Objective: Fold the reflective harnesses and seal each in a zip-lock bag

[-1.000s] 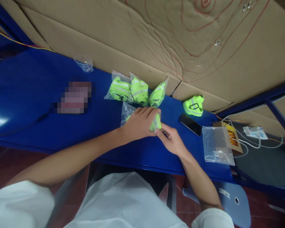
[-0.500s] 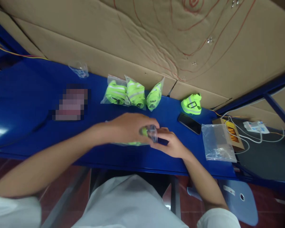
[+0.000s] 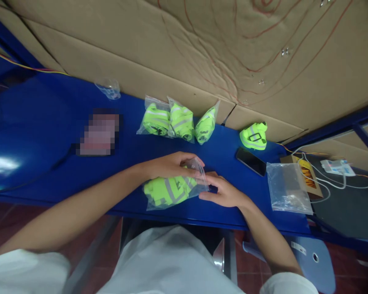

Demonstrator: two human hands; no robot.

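Observation:
A clear plastic bag with a neon-yellow reflective strap [image 3: 171,190] inside lies near the front of the blue table. My left hand [image 3: 176,164] has its fingers closed round the bag's upper right part. At the bag's open-looking right end, my right hand [image 3: 222,191] pinches the clear edge between fingers and thumb. Along the cardboard wall stand three bagged straps: one on the left [image 3: 156,119], one in the middle [image 3: 182,122] and one on the right [image 3: 206,125]. Farther right, a rolled strap [image 3: 254,136] sits without a bag.
A black phone [image 3: 250,161] lies below the unbagged strap. Right of it are a flat clear bag [image 3: 288,190], a cardboard box [image 3: 309,175] and white cables. A crumpled clear bag [image 3: 110,88] and a pixelated item [image 3: 99,134] are at left. A blue stool [image 3: 314,265] stands below.
My left hand has shifted back and tilted, so the strap in the bag shows more fully beneath it. The whole view has moved slightly, with things on the table appearing farther right.

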